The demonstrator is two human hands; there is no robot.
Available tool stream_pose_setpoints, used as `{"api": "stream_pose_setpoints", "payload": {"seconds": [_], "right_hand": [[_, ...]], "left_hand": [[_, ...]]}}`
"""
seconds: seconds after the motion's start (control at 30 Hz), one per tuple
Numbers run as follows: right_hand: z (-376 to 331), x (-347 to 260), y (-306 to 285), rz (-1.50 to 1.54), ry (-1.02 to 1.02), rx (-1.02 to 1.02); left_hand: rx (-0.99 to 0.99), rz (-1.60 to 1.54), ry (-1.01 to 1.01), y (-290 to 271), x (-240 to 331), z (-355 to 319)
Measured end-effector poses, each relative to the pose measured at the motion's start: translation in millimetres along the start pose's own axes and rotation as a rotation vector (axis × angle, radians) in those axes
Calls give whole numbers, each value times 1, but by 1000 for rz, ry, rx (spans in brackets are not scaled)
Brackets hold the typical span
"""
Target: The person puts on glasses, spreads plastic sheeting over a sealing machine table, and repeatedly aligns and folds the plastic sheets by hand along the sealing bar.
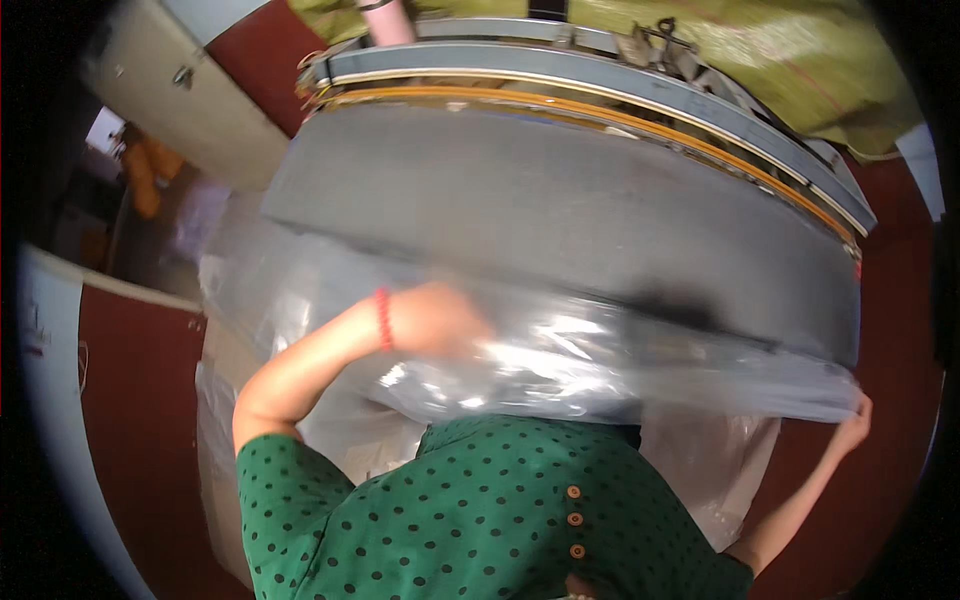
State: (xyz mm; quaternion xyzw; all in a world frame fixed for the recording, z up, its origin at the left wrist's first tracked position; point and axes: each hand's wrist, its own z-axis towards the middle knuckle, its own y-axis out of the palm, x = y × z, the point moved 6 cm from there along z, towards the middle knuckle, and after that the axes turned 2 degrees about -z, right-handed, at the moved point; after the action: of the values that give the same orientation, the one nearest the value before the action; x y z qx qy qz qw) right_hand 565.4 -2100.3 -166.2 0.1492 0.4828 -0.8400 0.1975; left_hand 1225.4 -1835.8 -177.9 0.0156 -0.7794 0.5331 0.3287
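A large grey slab (560, 210) — broad, flat, matt, with a curved far edge — is shown filling the middle of the view. Its near portion is wrapped in a clear plastic sheet (520, 365), glossy and wrinkled, with bright highlights along the folds. The left hand (435, 320) is laid on the plastic at the slab's near left part; it is blurred, so whether its grip is closed on the film cannot be told. A red bead bracelet (382, 319) is worn at that wrist. The right hand (852, 425) is seen at the slab's near right corner, its grip closed on the edge of the plastic sheet. The person's green blouse (480, 520) is dotted with dark spots and fastened by small orange buttons (574, 520).

Behind the slab, a grey metal frame (600, 70) with an orange strip (640, 118) along its rim is seen, curved by the lens. An olive-green cloth (780, 60) is spread beyond it. A pale pink cylinder (388, 20) stands at the top edge. The floor (140, 400) is dark red — smooth and even in tone. A cream-coloured panel (180, 100) is set at the upper left.
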Motion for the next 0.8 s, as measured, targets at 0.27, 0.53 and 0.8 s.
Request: {"api": "stream_pose_setpoints", "payload": {"seconds": [0.27,0.53,0.8], "right_hand": [[50,-38,6,-364,-171,-76],[36,-181,131,-71,-473,-212],[13,-216,153,-7,-475,-498]], "left_hand": [[116,334,-902,-121,-195,-249],[1179,798,-466,-190,-126,-167],[836,526,-1194,-83,-303,-250]]}}
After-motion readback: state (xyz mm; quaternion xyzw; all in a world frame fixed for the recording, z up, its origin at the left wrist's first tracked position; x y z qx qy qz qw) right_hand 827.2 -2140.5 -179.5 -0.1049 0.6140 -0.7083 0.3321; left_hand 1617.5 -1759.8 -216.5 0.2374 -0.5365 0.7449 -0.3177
